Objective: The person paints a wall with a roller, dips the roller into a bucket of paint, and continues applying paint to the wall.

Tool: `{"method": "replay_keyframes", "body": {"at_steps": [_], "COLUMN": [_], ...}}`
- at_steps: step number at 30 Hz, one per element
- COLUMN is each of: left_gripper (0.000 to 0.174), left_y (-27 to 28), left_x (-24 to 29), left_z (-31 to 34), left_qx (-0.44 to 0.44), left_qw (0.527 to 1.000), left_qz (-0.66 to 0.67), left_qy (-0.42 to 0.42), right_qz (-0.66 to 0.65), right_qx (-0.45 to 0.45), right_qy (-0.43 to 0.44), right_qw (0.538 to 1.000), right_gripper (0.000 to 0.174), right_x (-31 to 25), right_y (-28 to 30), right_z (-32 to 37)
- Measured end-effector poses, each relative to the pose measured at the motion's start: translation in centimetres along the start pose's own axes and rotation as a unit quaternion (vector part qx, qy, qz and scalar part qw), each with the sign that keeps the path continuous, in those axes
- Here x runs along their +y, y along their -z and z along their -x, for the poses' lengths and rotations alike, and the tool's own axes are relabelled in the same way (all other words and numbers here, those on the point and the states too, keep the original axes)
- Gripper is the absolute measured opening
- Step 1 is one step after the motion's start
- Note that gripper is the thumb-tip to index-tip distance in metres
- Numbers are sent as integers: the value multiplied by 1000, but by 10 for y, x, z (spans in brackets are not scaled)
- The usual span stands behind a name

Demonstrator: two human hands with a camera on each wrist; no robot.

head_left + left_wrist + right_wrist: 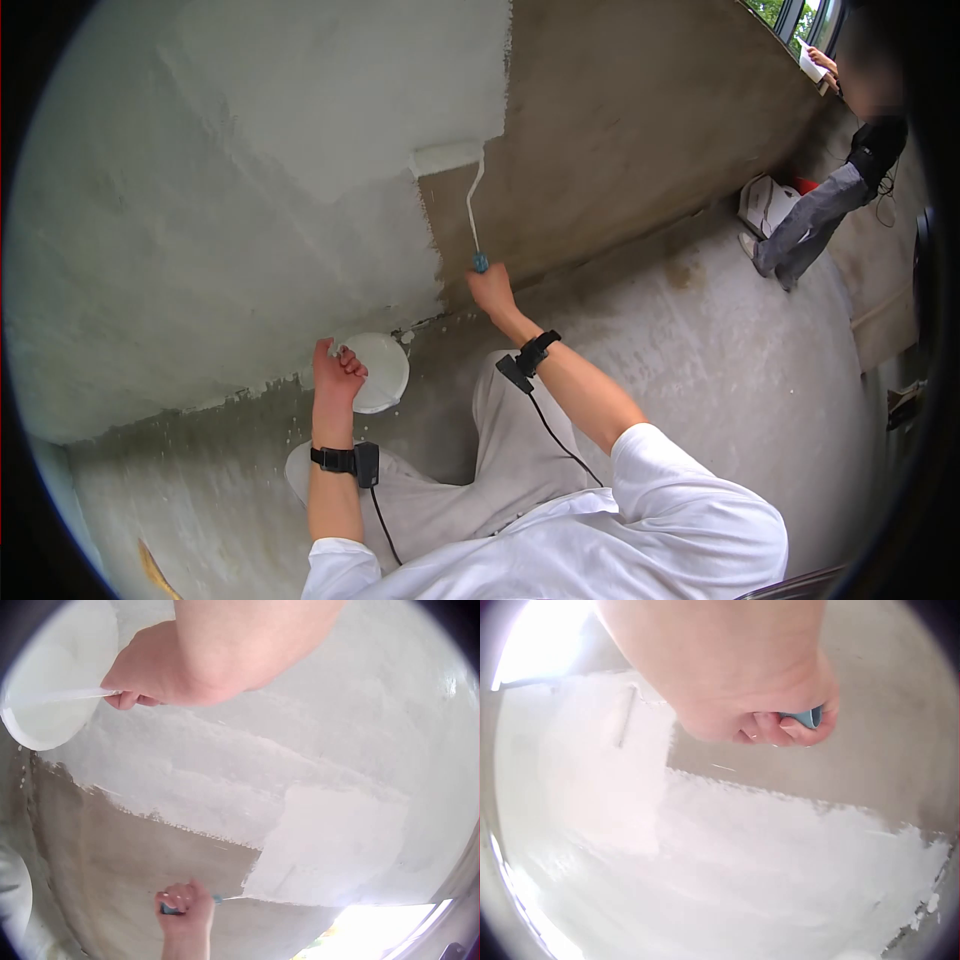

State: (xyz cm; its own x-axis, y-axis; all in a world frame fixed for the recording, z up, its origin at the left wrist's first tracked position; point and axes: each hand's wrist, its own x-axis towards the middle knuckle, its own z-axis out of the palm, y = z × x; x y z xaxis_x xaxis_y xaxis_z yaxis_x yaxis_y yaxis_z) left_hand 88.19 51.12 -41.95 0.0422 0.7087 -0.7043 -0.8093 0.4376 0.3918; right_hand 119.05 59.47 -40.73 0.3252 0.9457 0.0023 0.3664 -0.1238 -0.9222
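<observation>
The right hand (492, 290) grips the blue handle (480, 262) of a paint roller, whose white roller head (447, 158) lies against the wall at the edge of the white coat. In the right wrist view, the curled fingers of that hand (769, 712) surround the blue handle end (806, 718). Low by the wall, the left hand (337, 378) is beside a white bucket (388, 375). Its fingers are curled in the left wrist view, where that hand (161, 667) holds the thin, pale bucket handle (64, 696) running across the bucket (46, 739).
White coating (300, 90) covers the left part of the wall; bare brown-grey wall (620, 110) lies to the right. Another person (825, 215) stands at the right, holding white paper (812, 62), next to a white box (768, 205). White spots mark the floor by the bucket.
</observation>
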Motion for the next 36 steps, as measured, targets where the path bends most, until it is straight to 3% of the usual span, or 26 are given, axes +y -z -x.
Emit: {"method": "replay_keyframes", "body": {"at_steps": [5,9,11,16,19,23,25,28,32,36], "left_gripper": [28,28,28,29,28,28,28,27,27,27], "left_y": [2,0,2,4,0,-1,0,0,2,2], "left_x": [2,2,3,2,2,2,3,4,3,4], "left_z": [-4,0,-1,0,0,0,1,3,0,-3], "left_qx": [9,12,11,-9,3,5,5,-4,-2,14], "left_qw": [1000,1000,1000,1000,1000,1000,1000,1000,1000,1000], "left_qz": [-1,4,7,5,13,12,12,13,16,20], "left_qy": [-8,-9,-3,-4,7,12,13,14,0,-1], "right_qz": [67,77,96,43,17,32,86,163,225,232], "right_qx": [-25,-36,10,12,-6,19,-31,-3,-29,-58], "right_qy": [-83,-85,-64,37,39,67,16,-27,-86,-69], "right_qw": [994,993,993,998,999,997,996,986,970,969], "right_gripper": [31,30,30,33,34,35,32,32,33,40], "right_x": [45,45,44,-16,-59,-34,-2,44,84,57], "right_y": [-14,-2,-1,11,18,6,6,11,45,77], "right_z": [21,34,31,2,-6,-16,-10,8,19,33]}}
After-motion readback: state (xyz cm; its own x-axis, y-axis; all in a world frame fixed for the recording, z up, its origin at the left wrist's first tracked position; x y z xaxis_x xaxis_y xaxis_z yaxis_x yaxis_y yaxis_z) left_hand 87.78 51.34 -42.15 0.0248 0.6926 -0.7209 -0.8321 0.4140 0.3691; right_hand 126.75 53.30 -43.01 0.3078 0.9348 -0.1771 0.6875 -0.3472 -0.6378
